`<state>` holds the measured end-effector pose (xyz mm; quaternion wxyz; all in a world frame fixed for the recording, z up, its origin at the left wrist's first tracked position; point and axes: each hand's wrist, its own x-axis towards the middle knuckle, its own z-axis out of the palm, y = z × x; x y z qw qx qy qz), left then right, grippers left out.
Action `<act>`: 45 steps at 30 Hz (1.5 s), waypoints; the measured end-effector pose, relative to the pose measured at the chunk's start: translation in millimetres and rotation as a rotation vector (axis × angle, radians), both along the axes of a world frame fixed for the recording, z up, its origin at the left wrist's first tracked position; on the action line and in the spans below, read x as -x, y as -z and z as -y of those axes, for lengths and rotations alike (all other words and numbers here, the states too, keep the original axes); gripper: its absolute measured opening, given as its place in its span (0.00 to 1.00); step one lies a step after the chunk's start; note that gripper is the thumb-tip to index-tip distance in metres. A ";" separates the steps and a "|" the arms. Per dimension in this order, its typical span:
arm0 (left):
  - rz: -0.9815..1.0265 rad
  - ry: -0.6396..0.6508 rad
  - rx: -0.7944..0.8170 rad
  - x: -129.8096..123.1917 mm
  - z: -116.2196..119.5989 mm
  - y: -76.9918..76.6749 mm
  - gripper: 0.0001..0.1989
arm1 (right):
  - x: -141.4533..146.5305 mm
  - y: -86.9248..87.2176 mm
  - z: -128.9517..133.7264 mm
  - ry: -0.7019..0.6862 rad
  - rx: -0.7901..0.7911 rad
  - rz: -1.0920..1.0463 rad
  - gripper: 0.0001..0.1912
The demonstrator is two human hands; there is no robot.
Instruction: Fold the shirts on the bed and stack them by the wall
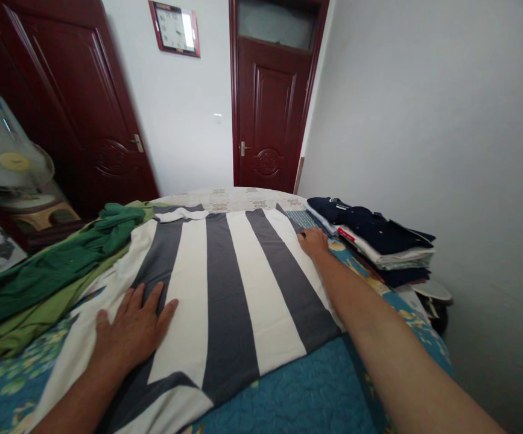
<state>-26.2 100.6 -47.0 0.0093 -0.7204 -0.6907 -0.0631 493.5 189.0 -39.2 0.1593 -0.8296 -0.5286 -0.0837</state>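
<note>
A shirt [223,289] with wide dark grey and white stripes lies spread over the blue quilted cover in front of me. My left hand [129,328] rests flat on its left part, fingers spread and palm down. At the shirt's far right edge, my right hand [314,241] has its fingers curled in and closed on the cloth. The fingertips there are partly hidden. The near left corner of the shirt is folded over, showing white and grey bands. Its far edge is bunched in small folds.
A stack of folded clothes [374,235], navy on top, stands right of the shirt. Green garments [62,268] lie loosely heaped at the left. The blue floral quilted cover [306,392] lies beneath. A white wall [424,120] rises close on the right; a fan [14,161] stands far left.
</note>
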 end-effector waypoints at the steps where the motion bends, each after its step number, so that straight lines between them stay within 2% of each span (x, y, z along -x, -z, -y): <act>1: -0.004 0.001 0.003 0.0 -0.1 -0.1 0.43 | 0.6 -0.1 -0.6 -0.015 -0.003 0.014 0.21; 7: -0.016 0.005 0.007 -0.4 0.3 -1.5 0.44 | 4.5 -3.4 -1.2 -0.029 0.038 0.047 0.20; 15: 0.029 0.000 -0.021 3.0 -2.0 4.4 0.43 | 8.1 -5.8 -0.1 -0.066 0.082 0.031 0.19; 21: 0.009 0.021 -0.020 4.5 -1.3 3.8 0.43 | 2.3 0.6 -2.8 0.078 0.000 0.018 0.22; 25: -0.015 0.032 -0.030 6.1 -2.0 5.3 0.42 | -2.6 2.3 -5.9 0.159 -0.020 -0.066 0.21; 30: -0.017 0.022 -0.042 6.7 -3.3 7.1 0.42 | -7.8 2.1 -9.2 0.151 -0.015 -0.113 0.17; 39: -0.017 0.034 -0.039 7.1 -2.6 6.3 0.43 | -11.3 -1.4 -10.0 0.255 -0.056 -0.153 0.21; 45: 0.000 0.022 -0.023 5.6 -1.3 4.5 0.43 | -23.6 -6.6 -16.0 0.258 -0.014 -0.207 0.18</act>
